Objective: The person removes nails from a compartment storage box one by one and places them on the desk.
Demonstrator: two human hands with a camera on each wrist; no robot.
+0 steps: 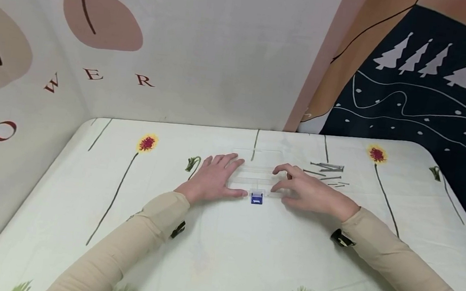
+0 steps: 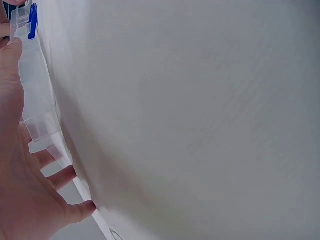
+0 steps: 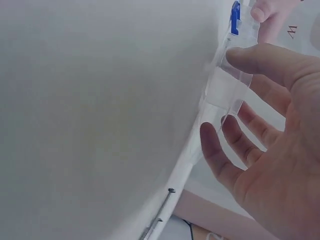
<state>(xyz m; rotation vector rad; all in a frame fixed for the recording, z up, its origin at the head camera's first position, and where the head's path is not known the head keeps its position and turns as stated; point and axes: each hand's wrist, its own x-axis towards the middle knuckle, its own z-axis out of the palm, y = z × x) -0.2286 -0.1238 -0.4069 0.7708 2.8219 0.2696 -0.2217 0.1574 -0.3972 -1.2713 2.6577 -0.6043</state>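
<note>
A clear plastic box with a blue latch on its front side lies on the cloth between both hands. Along its left end, my left hand is spread wide with straight fingers, its thumb beside the front near the latch. My right hand is at the right end, fingers loosely bent. In the right wrist view, that thumb lies against or just in front of the box's wall, and the index finger is partly behind the clear plastic. Firm contact cannot be made out.
Several metal nails of different lengths lie on the cloth just right of the right hand. A flower-printed white cloth covers the table. Behind stands a pale printed hanging, with a dark tree-patterned one at right.
</note>
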